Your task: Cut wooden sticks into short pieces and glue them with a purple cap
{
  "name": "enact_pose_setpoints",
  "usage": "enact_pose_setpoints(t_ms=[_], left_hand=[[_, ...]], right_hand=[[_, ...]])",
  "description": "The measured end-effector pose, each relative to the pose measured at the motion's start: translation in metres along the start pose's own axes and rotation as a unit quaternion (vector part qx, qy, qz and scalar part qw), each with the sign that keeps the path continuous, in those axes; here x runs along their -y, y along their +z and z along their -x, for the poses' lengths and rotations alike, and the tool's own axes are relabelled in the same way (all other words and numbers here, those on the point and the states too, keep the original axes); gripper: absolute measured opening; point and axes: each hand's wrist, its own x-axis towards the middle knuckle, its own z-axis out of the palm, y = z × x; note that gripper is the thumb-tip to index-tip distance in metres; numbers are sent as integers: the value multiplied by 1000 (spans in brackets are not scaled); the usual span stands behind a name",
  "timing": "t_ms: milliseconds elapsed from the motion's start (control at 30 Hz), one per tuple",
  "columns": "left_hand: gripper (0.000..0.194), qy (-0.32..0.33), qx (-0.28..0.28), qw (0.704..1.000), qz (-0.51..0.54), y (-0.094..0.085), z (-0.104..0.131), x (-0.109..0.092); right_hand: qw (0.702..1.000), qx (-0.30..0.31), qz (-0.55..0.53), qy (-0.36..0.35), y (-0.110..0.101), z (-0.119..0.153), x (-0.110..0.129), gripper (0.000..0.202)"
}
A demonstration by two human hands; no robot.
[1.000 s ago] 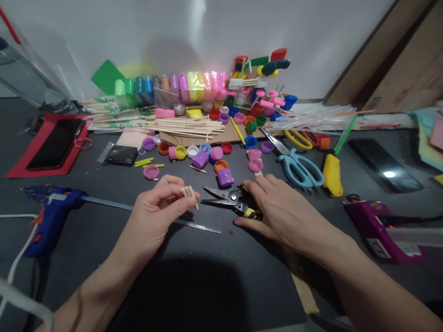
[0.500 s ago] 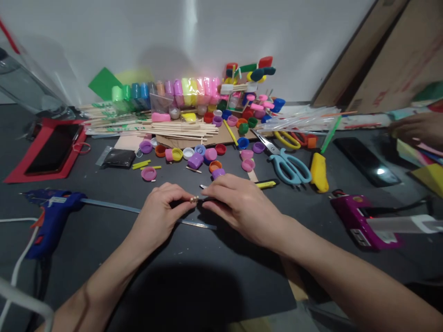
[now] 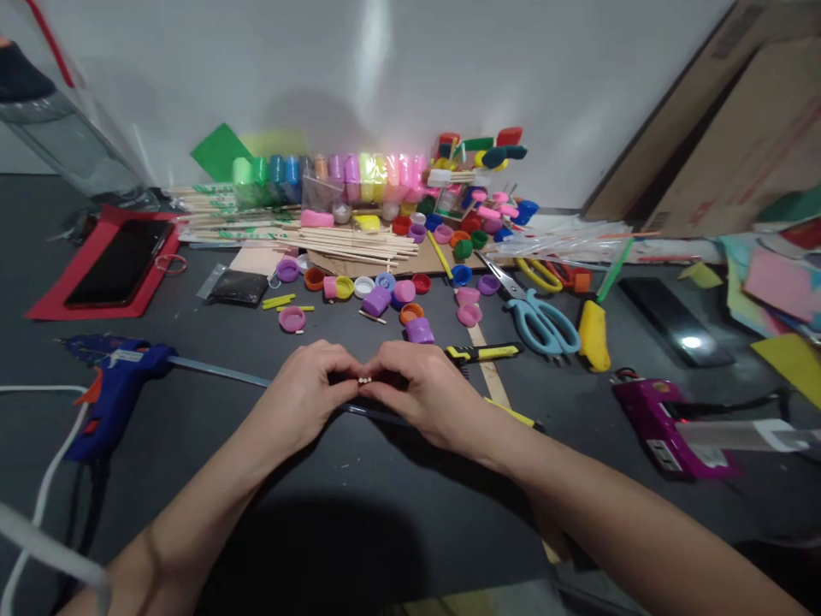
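Note:
A small cluster of short wooden sticks (image 3: 365,381) is pinched between the fingertips of both hands, its pale cut ends facing me. My left hand (image 3: 314,385) grips it from the left with thumb and forefinger. From the right, my right hand (image 3: 416,389) holds it the same way, and the fingertips nearly meet. Below the hands a clear glue stick (image 3: 218,370) runs from the blue glue gun (image 3: 119,385). A yellow and black utility knife (image 3: 484,352) lies past my right hand. Another yellow knife (image 3: 513,415) is partly hidden by my right forearm.
Colourful bottle caps (image 3: 385,295) and long wooden sticks (image 3: 359,242) lie beyond the hands. Blue-handled scissors (image 3: 542,323), a yellow clay piece (image 3: 593,335), a phone (image 3: 673,321) and a purple power device (image 3: 670,428) are at right. Another phone (image 3: 119,263) rests on red paper.
The dark object and blade by my right fingers are gone; a yellow knife now shows beside my right forearm. My right hand has joined the left on the sticks. Another person's hand left the right side.

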Motion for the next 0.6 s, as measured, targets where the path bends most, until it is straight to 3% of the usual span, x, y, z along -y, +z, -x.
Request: enact_pose_setpoints(t_ms=[267,433,600], left_hand=[[15,10,-6,1000,2,1,0,3],[14,35,-10,999,34,-2,3,-6],[20,32,33,988,144,-1,13,-22]], right_hand=[[1000,-18,-14,-13,6,0,-2,11],[999,-49,-23,-3,-10,3,10,11],[990,-91,-106,29,-24,5,26,10]])
